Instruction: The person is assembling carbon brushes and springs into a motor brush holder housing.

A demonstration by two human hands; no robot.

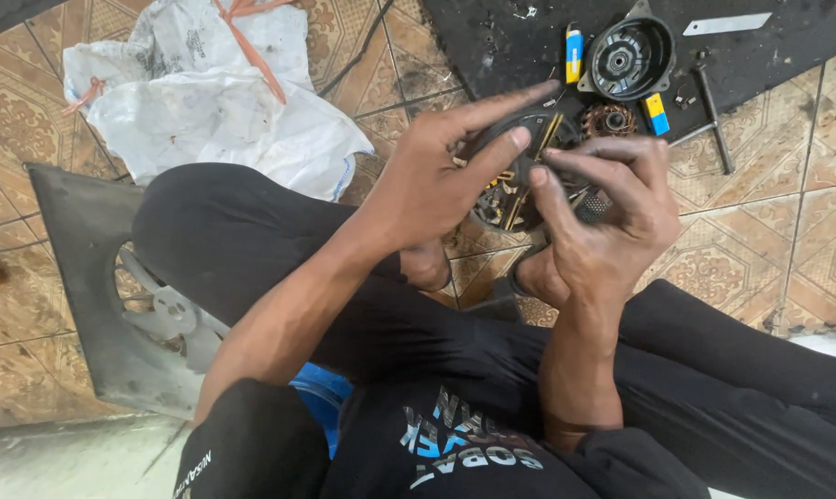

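Note:
Both my hands hold a round dark motor part (pixel 519 180) with brass-coloured contacts and wires, raised above my knees. My left hand (pixel 445 171) grips its left side, index finger stretched out over the top and thumb pressed on its face. My right hand (pixel 603 217) holds the right side, with fingertips pinching near a thin brass strip at the centre. A round black housing (pixel 628 57) lies on the black mat (pixel 787 55) beyond, beside a small copper-wound rotor (pixel 607 120).
A yellow-and-blue lighter (pixel 574 51), a small blue-yellow block (pixel 656 113), a metal rod tool (pixel 713 115) and a white strip (pixel 727 24) lie on or near the mat. A white sack (pixel 205 102) rests on the patterned tiles at left. A grey fan frame (pixel 113 296) lies beside my leg.

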